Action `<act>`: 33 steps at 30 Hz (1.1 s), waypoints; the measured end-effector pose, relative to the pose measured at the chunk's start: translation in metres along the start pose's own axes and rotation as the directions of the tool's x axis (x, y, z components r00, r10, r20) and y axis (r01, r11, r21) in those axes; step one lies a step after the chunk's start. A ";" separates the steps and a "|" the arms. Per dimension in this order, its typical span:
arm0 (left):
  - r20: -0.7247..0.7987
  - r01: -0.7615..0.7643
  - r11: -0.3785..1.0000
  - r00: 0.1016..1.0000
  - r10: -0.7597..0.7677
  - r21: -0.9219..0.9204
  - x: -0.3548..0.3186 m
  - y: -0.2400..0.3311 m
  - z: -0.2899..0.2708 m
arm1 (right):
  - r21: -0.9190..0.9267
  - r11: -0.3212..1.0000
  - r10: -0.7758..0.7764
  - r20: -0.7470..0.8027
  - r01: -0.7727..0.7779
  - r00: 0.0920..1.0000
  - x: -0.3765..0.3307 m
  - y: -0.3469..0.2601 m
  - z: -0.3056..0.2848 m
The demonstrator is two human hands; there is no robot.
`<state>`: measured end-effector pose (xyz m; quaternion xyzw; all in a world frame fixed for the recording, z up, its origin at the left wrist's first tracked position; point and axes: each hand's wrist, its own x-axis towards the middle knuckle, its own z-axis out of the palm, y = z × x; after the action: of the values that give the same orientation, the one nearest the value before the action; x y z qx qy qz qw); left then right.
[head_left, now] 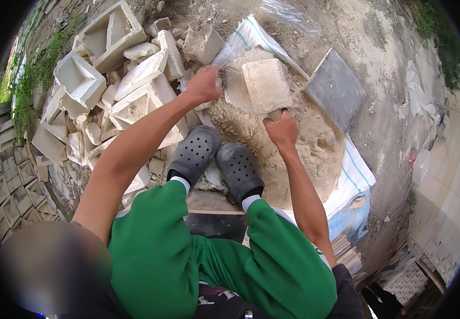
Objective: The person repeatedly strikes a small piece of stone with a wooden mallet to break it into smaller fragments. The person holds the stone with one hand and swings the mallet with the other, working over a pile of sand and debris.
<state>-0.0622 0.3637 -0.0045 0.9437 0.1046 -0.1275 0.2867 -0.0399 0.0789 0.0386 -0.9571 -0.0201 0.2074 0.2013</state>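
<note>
My right hand [281, 129] is wrapped round the short handle [276, 114] of a mallet with a big blocky head [267, 85], coated in pale dust. The head is over a mound of crumbled pale powder [307, 151] on a white woven sack [355, 169]. To its left, my left hand [204, 85] is closed at the edge of the rubble, its fingers curled round a small pale chunk [218, 83] that they mostly hide. Just beyond that hand is a broken pale block [202, 43].
Broken plaster-like moulds [112, 34] and slabs [143, 74] are heaped at the left. A dark grey square slab [337, 87] lies at the right. Clear plastic sheeting [289, 17] is at the back. My feet in grey clogs [195, 151] stand between heap and powder.
</note>
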 end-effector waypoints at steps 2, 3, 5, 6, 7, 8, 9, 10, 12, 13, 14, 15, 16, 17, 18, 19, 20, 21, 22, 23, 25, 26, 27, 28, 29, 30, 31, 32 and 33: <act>0.010 0.007 0.999 1.000 -0.008 0.038 -0.001 -0.005 0.004 | 0.067 0.995 -0.065 -0.077 0.070 0.995 0.000 -0.001 -0.006; 0.052 0.081 0.996 0.995 -0.083 0.028 -0.005 0.006 -0.001 | 0.122 0.985 -0.105 -0.150 0.123 0.983 0.001 0.002 -0.009; -0.005 0.061 0.997 0.998 -0.061 0.056 -0.009 0.010 0.005 | 0.222 0.946 -0.167 -0.297 0.238 0.940 0.001 0.004 -0.012; -0.030 0.053 0.996 0.998 -0.051 0.072 -0.012 0.009 0.009 | 0.224 0.944 -0.174 -0.291 0.244 0.941 0.000 0.003 -0.011; -0.033 0.052 0.997 0.998 -0.050 0.055 -0.014 0.006 0.010 | 0.226 0.942 -0.180 -0.286 0.249 0.941 -0.001 0.001 -0.009; -0.035 0.050 0.998 0.998 -0.049 0.037 -0.014 0.003 0.011 | 0.229 0.940 -0.185 -0.282 0.253 0.941 -0.002 0.000 -0.008; -0.035 0.040 0.999 0.999 -0.039 0.021 -0.011 0.000 0.012 | 0.122 0.977 -0.152 -0.192 0.177 0.970 0.000 0.003 -0.003; -0.006 0.046 0.999 0.999 -0.046 0.008 -0.007 -0.004 0.014 | 0.006 0.994 -0.106 -0.107 0.108 0.989 0.003 0.008 0.004; 0.045 0.066 0.998 0.997 -0.065 -0.016 -0.002 -0.012 0.014 | -0.101 0.994 -0.043 -0.040 0.038 0.998 0.003 0.011 0.010; 0.050 0.069 0.997 0.996 -0.068 -0.023 -0.003 -0.014 0.014 | -0.088 0.996 -0.038 -0.052 0.033 0.998 0.001 0.007 0.011; 0.054 0.073 0.997 0.996 -0.072 -0.029 -0.004 -0.017 0.014 | -0.075 0.997 -0.033 -0.064 0.029 0.997 0.000 0.005 0.012; 0.059 0.071 0.997 0.996 -0.068 -0.043 -0.003 -0.012 0.011 | -0.073 0.997 -0.039 -0.027 0.037 0.999 0.003 0.010 0.011; 0.061 0.074 0.997 0.996 -0.072 -0.036 -0.003 -0.007 0.007 | -0.072 0.996 -0.044 0.010 0.045 0.999 0.007 0.019 0.010; 0.062 0.078 0.997 0.995 -0.076 -0.028 -0.003 -0.001 0.004 | -0.070 0.996 -0.050 0.049 0.053 0.998 0.011 0.026 0.006; 0.066 0.082 0.997 0.995 -0.081 -0.011 -0.006 0.001 -0.001 | -0.017 0.999 -0.034 0.153 0.037 0.988 0.014 0.030 0.000; 0.076 0.082 0.997 0.994 -0.083 0.014 -0.007 0.001 -0.003 | 0.035 0.999 -0.022 0.256 0.014 0.966 0.017 0.033 -0.007; 0.086 0.083 0.996 0.993 -0.086 0.039 -0.007 0.002 -0.005 | 0.084 0.996 -0.016 0.357 -0.015 0.934 0.021 0.036 -0.012; 0.098 0.075 0.995 0.992 -0.081 0.071 -0.008 0.003 -0.009 | 0.076 0.997 -0.015 0.376 -0.015 0.926 0.023 0.039 -0.014; 0.065 0.045 0.997 0.997 -0.050 0.069 -0.010 0.003 -0.012 | 0.068 0.998 -0.014 0.395 -0.014 0.919 0.026 0.042 -0.014; 0.032 0.016 0.998 0.999 -0.018 0.067 -0.014 0.001 -0.016 | 0.061 0.998 -0.013 0.413 -0.013 0.911 0.027 0.046 -0.014; 0.011 -0.022 0.996 1.000 0.022 0.083 -0.016 0.000 -0.031 | 0.058 0.997 -0.061 0.357 0.043 0.932 0.024 0.040 -0.010; 0.022 -0.036 0.995 0.999 0.034 0.094 -0.014 0.000 -0.040 | 0.055 0.996 -0.085 0.328 0.071 0.941 0.023 0.038 -0.008; 0.033 -0.045 0.994 0.999 0.042 0.104 -0.013 0.000 -0.048 | 0.019 0.998 -0.064 0.319 0.061 0.946 0.023 0.033 -0.006; 0.070 -0.074 0.991 0.995 0.066 0.111 -0.013 0.001 -0.055 | -0.018 0.999 -0.042 0.309 0.051 0.950 0.023 0.028 -0.006; 0.107 -0.103 0.988 0.990 0.091 0.116 -0.013 0.002 -0.060 | -0.056 0.998 -0.021 0.298 0.039 0.954 0.024 0.026 -0.005; 0.145 -0.133 0.983 0.983 0.115 0.126 -0.012 0.005 -0.067 | 0.011 1.000 -0.025 0.276 0.023 0.961 0.027 0.032 0.001; 0.167 -0.183 0.974 0.973 0.160 0.133 -0.012 0.009 -0.072 | 0.071 0.997 -0.022 0.257 0.004 0.966 0.027 0.043 0.009; 0.191 -0.234 0.963 0.960 0.206 0.137 -0.011 0.015 -0.075 | 0.131 0.991 -0.015 0.237 -0.016 0.971 0.026 0.056 0.016; 0.216 -0.276 0.950 0.946 0.242 0.144 -0.009 0.017 -0.076 | 0.180 0.982 0.012 0.234 -0.055 0.972 0.021 0.050 0.017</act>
<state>-0.0525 0.3920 0.0674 0.9533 -0.0608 -0.1890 0.2275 -0.0303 0.0420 -0.0036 -0.9037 -0.0079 0.3221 0.2821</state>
